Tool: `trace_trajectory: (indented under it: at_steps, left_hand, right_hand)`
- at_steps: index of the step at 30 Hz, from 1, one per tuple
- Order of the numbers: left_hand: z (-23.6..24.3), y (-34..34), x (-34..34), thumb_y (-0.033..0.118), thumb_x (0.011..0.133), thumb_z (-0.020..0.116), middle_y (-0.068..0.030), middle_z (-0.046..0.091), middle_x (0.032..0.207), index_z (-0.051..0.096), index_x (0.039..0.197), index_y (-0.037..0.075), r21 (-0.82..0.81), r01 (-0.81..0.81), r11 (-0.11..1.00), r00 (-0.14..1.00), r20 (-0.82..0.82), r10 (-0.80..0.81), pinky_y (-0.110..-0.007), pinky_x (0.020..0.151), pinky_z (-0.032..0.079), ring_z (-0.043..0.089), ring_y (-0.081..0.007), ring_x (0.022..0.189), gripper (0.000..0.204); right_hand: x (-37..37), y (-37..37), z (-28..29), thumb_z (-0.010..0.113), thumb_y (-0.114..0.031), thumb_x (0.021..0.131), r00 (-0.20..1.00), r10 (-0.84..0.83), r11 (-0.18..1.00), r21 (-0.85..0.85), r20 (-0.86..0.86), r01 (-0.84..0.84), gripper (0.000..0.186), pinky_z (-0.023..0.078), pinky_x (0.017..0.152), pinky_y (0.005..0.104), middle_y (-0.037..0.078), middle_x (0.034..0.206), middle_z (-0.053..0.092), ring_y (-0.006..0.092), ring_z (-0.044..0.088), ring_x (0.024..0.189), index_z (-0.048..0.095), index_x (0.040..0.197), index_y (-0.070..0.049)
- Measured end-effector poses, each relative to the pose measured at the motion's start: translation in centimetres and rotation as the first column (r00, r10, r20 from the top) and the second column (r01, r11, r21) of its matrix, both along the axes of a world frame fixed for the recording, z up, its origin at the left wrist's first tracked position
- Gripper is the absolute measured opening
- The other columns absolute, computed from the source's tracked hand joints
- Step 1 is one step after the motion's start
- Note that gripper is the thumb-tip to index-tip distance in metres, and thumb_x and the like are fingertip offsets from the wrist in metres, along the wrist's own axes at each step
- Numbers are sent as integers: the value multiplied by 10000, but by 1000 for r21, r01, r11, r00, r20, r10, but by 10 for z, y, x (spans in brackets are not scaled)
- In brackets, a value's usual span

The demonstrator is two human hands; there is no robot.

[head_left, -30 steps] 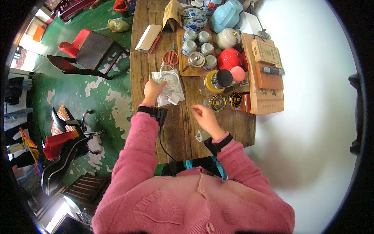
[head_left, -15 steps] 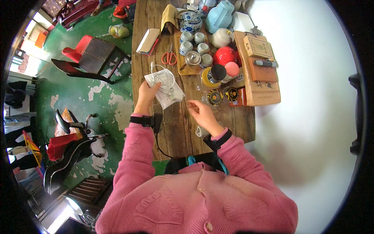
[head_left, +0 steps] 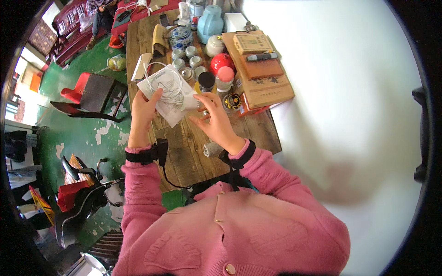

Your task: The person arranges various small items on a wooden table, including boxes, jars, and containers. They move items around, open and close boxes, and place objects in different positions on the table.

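A flat white packet [head_left: 171,116] is held over the wooden table by my left hand [head_left: 144,112], whose thumb presses on its front. Across the packet lies a coiled white cable [head_left: 179,88], one loop rising above its top edge. My right hand [head_left: 216,120] has its fingers spread by the packet's right corner, close to a small white piece [head_left: 189,102]; whether the fingertips touch it I cannot tell. Just beyond are a black-lidded jar [head_left: 206,81] and a pink-lidded bottle [head_left: 225,76].
Small teacups [head_left: 195,61], a blue-and-white teapot [head_left: 180,37] and a blue jug [head_left: 211,25] stand farther back. Brown boxes [head_left: 267,89] line the table's right side by the wall. A whitish bundle [head_left: 212,149] lies near my right wrist. A red-backed chair [head_left: 76,89] stands left.
The view has shifted, so the table sits farther left. The packet and cable have been raised and turned, now covering the scissors. My right hand has come up to the packet's right side.
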State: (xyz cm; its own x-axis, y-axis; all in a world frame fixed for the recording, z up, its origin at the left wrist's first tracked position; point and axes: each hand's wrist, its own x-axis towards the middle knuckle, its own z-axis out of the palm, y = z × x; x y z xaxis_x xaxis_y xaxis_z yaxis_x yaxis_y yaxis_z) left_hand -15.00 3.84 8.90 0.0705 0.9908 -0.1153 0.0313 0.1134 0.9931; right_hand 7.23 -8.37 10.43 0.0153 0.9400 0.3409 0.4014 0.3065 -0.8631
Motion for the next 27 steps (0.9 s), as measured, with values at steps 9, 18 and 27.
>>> trace_trajectory:
  at_steps: [9, 18, 27]
  left_hand:
    - [19, -23, 174, 151, 923, 739, -54, 719, 1078, 640, 1216, 2, 46, 112, 993, 992, 46, -114, -302, 718, 552, 681, -136, 919, 343]
    - [16, -55, 320, 128, 925, 705, -55, 702, 1148, 603, 1267, 71, -269, 355, 895, 900, 359, -250, -388, 785, 614, 706, -206, 965, 362]
    - [-1, -46, 357, 53, 947, 598, -68, 670, 1212, 587, 1274, 70, -312, 426, 849, 791, 584, -182, -415, 868, 600, 673, -229, 1059, 328]
  right_hand:
    - [133, -24, 19, 788, -92, 814, 943, -299, 954, 64, 144, 293, 441, 558, 774, 357, 166, 1236, 561, 332, 633, 1022, 626, 1225, -81]
    - [265, -22, 2, 714, 15, 813, 822, -534, 845, 151, 199, 513, 351, 535, 796, 364, 156, 1203, 601, 323, 631, 1023, 663, 1148, -76]
    - [303, -9, -2, 698, 37, 815, 832, -536, 844, 91, 144, 528, 338, 562, 752, 315, 120, 1205, 633, 263, 670, 950, 689, 1136, -71]
